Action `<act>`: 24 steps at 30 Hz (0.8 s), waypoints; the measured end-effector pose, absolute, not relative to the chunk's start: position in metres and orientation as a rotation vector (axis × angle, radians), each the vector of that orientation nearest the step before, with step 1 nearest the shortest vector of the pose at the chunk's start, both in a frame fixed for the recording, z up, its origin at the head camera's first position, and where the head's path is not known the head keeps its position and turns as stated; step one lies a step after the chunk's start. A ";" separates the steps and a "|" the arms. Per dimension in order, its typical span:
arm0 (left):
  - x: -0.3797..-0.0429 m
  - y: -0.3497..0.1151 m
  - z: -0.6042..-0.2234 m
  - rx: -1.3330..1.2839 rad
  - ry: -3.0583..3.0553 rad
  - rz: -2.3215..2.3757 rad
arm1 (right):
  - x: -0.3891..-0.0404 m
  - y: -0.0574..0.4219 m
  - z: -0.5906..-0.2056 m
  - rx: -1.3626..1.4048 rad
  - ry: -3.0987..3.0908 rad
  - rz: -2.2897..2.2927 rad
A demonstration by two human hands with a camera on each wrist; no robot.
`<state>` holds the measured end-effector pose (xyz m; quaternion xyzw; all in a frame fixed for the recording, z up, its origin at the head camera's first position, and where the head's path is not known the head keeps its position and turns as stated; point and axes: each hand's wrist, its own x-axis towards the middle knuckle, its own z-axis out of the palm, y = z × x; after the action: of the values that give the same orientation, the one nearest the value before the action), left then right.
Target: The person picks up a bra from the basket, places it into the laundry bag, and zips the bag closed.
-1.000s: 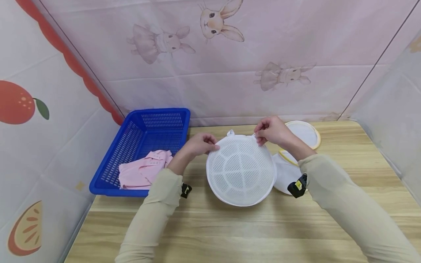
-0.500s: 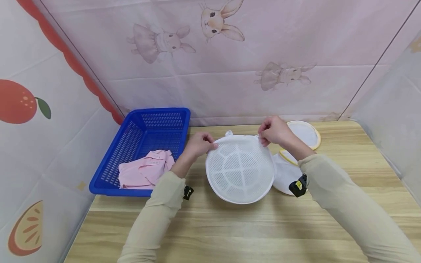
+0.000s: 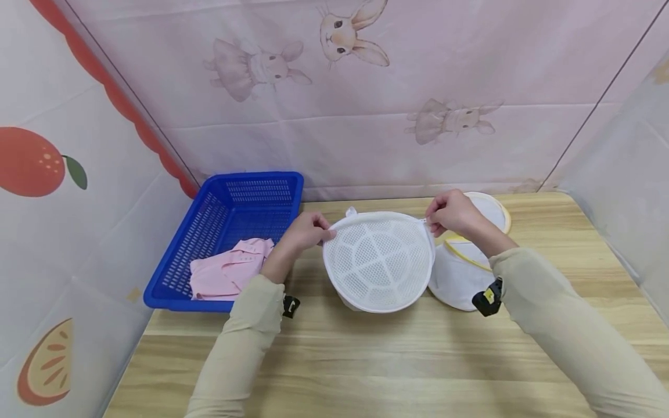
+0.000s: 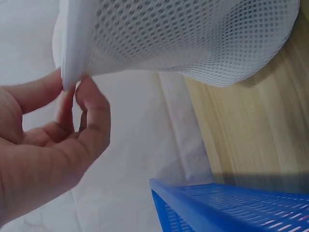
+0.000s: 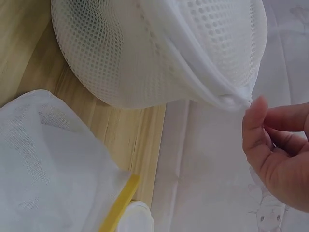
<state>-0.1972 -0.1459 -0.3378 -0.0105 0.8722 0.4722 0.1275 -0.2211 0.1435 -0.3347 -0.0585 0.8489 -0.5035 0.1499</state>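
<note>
A round white mesh laundry bag (image 3: pixel 378 261) with a stiff rim and a small loop hangs between both hands above the table. My left hand (image 3: pixel 307 229) pinches its rim at the left, thumb on one side and fingers on the other, as the left wrist view (image 4: pixel 55 130) also shows. At the rim's upper right, my right hand (image 3: pixel 453 213) pinches the zipper end between thumb and forefinger. The zipper band (image 5: pixel 198 63) runs along the bag's edge in the right wrist view. The bag's underside bulges down behind its rim.
At the left stands a blue plastic basket (image 3: pixel 209 306) with a folded pink garment (image 3: pixel 230 270) inside. Right of the mesh bag lies a white bag with yellow trim (image 3: pixel 457 281), partly behind it. A yellow-edged round white piece (image 3: pixel 491 212) is behind the right hand.
My right hand has moved right and slightly down with the zipper end, and my left hand slightly left. The bag has turned a little, its lower rim rising and its loop shifting left.
</note>
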 end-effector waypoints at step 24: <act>-0.206 -0.136 -0.333 -0.063 2.374 1.510 | -0.214 0.126 -0.319 -0.274 2.499 -1.515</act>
<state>-0.2059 -0.1363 -0.3327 -0.0219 0.8322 0.5295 0.1629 -0.2145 0.1262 -0.3192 -0.0927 0.8468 -0.5135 0.1031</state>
